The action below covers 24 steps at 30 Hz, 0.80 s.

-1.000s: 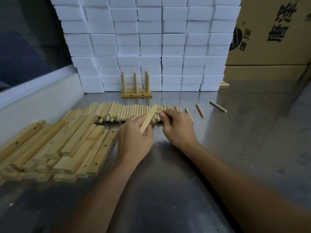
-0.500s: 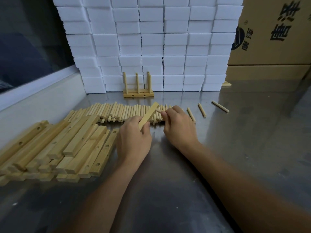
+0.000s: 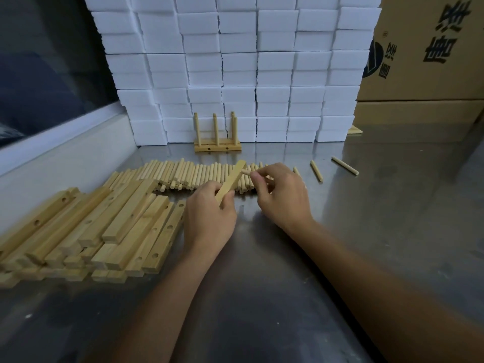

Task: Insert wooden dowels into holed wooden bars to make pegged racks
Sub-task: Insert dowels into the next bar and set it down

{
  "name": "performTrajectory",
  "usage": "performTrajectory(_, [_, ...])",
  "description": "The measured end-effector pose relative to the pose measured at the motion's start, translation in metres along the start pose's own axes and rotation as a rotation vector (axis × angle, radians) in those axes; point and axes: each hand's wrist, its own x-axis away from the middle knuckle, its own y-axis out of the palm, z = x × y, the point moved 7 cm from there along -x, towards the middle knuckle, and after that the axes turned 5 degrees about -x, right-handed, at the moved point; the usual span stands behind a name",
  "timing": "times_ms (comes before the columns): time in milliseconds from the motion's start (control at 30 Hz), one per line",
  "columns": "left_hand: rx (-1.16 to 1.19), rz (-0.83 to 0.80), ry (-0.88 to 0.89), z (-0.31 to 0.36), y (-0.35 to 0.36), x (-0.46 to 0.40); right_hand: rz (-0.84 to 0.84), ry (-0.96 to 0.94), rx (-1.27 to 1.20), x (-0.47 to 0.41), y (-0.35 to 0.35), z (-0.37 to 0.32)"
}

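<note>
My left hand [image 3: 209, 218] grips a wooden bar [image 3: 231, 180] by its near end, the bar tilted up and away over the dowels. My right hand [image 3: 281, 196] pinches a dowel [image 3: 246, 172] whose tip meets the bar's right side near its far end. A row of loose dowels [image 3: 183, 174] lies across the metal table behind both hands. A heap of holed bars [image 3: 86, 229] lies at the left. One finished rack [image 3: 217, 146] with upright pegs stands at the back.
Two stray dowels [image 3: 316, 171] [image 3: 345, 165] lie to the right on the steel table [image 3: 366, 231]. A wall of white foam blocks [image 3: 235, 69] closes the back, cardboard boxes [image 3: 429, 53] stand at the back right, and a raised ledge [image 3: 60, 142] runs along the left.
Both hands have moved slightly away from me with the bar. The right hand has brought a dowel's tip up against the bar's side.
</note>
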Motion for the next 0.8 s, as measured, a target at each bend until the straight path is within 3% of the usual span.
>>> performTrajectory(100, [0.148,-0.02,-0.212,-0.022,0.002,-0.005,0.116,0.063,-0.099,0.0,-0.011,0.006])
performTrajectory(200, [0.381,-0.011,-0.394,-0.037,0.002,-0.005,0.142,0.258,-0.038,-0.004,-0.016,0.028])
performTrajectory(333, [0.688,-0.104,-0.483,-0.032,0.006,-0.004,0.008,0.382,0.202,-0.008,-0.013,0.043])
performTrajectory(500, [1.099,-0.305,-0.62,-0.016,0.02,0.0,-0.11,0.309,0.448,-0.007,-0.015,0.046])
performTrajectory(667, [1.165,-0.38,-0.698,-0.013,0.027,0.008,-0.286,0.457,0.549,-0.005,-0.01,0.066])
performTrajectory(800, [1.192,-0.382,-0.728,-0.016,0.027,0.008,-0.162,0.518,0.498,-0.005,-0.016,0.066])
